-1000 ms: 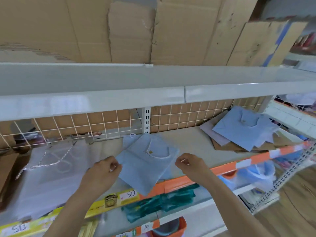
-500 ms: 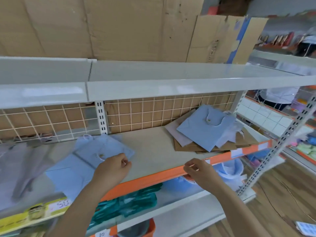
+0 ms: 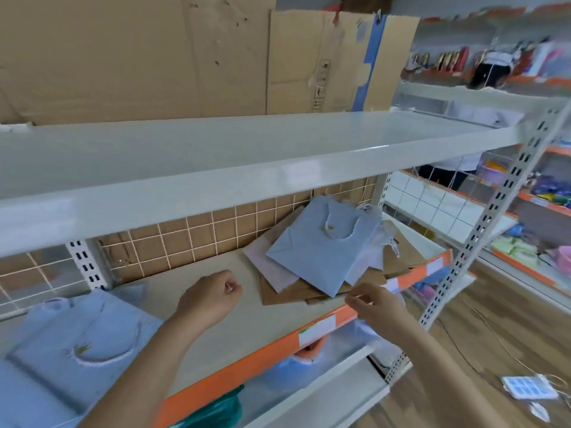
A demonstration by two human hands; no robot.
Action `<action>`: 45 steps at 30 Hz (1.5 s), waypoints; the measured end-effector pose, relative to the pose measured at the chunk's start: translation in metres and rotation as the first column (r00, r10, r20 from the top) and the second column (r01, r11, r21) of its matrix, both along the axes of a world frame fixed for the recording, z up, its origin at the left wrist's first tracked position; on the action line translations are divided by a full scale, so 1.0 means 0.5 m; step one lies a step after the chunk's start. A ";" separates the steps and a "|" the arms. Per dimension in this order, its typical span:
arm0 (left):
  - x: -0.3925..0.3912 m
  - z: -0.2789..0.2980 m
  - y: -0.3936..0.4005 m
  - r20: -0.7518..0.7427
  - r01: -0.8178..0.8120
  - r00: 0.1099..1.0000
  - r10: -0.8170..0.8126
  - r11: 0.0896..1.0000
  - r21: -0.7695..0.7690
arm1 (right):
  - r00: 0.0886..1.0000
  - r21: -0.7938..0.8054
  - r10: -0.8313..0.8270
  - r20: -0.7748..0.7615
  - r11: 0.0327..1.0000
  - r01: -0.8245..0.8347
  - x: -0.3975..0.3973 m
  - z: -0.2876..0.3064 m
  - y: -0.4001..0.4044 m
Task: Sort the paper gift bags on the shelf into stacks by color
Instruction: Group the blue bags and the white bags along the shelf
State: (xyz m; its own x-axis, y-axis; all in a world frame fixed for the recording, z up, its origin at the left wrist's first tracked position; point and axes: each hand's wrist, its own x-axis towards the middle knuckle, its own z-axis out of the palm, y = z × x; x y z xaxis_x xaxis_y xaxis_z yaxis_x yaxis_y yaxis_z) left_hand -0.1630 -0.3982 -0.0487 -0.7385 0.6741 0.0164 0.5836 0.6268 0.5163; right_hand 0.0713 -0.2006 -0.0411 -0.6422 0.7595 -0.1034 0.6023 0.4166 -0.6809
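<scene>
Two groups of paper gift bags lie flat on the middle shelf (image 3: 216,329). At the left end, a light blue bag (image 3: 83,344) rests face up with its rope handle loop on top; its long axis runs from the front left toward the back right, and its opening end points toward the wire grid back panel (image 3: 185,239). More blue paper lies under and in front of it. At the right end, a mixed pile sits well apart from the left group. The top item is a second light blue bag (image 3: 321,251), turned diagonally: its handle end points to the back right, its bottom corner to the front edge of the shelf. Beneath it lie a pale lilac bag (image 3: 268,267) and brown kraft bags (image 3: 293,295), fanned out at differing angles.

The left hand (image 3: 210,299) hovers over the bare centre of the shelf, forearm reaching in from the lower left, knuckles up, fingers curled into a loose fist with nothing held (thumb tucked against the index finger). The right hand (image 3: 375,307) is at the front lip, just beside the orange price rail (image 3: 349,316), with fingers curled together near the lowest corner of the pile; whether they pinch a bag edge cannot be determined. Cardboard sheets (image 3: 173,57) stand on the upper shelf.
</scene>
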 end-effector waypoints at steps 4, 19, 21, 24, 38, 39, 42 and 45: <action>-0.036 0.004 0.108 -0.008 0.041 0.999 -0.041 0.999 0.009 | 0.999 0.013 -0.029 -0.022 0.999 0.029 -0.003 0.004 0.080; -0.012 -0.095 0.423 0.146 -0.156 0.975 0.167 0.984 -0.084 | 0.989 -0.035 0.107 0.101 0.994 -0.104 0.008 -0.048 0.377; 0.004 -0.110 0.455 0.155 -0.200 0.963 0.220 0.970 -0.137 | 0.984 -0.027 0.143 0.102 0.990 -0.141 0.017 -0.043 0.421; 0.019 -0.125 0.483 0.169 -0.270 0.941 0.293 0.952 -0.147 | 0.984 -0.015 0.162 0.076 0.987 -0.161 0.024 -0.031 0.479; 0.071 -0.041 0.424 0.537 -0.565 0.725 0.432 0.819 0.103 | 0.939 0.051 0.344 0.029 0.937 -0.345 -0.023 -0.030 0.592; 0.083 -0.037 0.408 0.597 -0.563 0.715 0.364 0.806 0.183 | 0.938 0.079 0.343 0.038 0.935 -0.345 -0.034 -0.033 0.590; 0.114 -0.029 0.359 0.680 -0.594 0.687 0.256 0.737 0.323 | 0.955 0.216 0.293 0.052 0.930 -0.297 -0.062 -0.041 0.579; 0.132 -0.023 0.306 0.663 -0.676 0.674 0.327 0.634 0.375 | 0.966 0.368 0.256 0.020 0.897 -0.245 -0.086 -0.037 0.563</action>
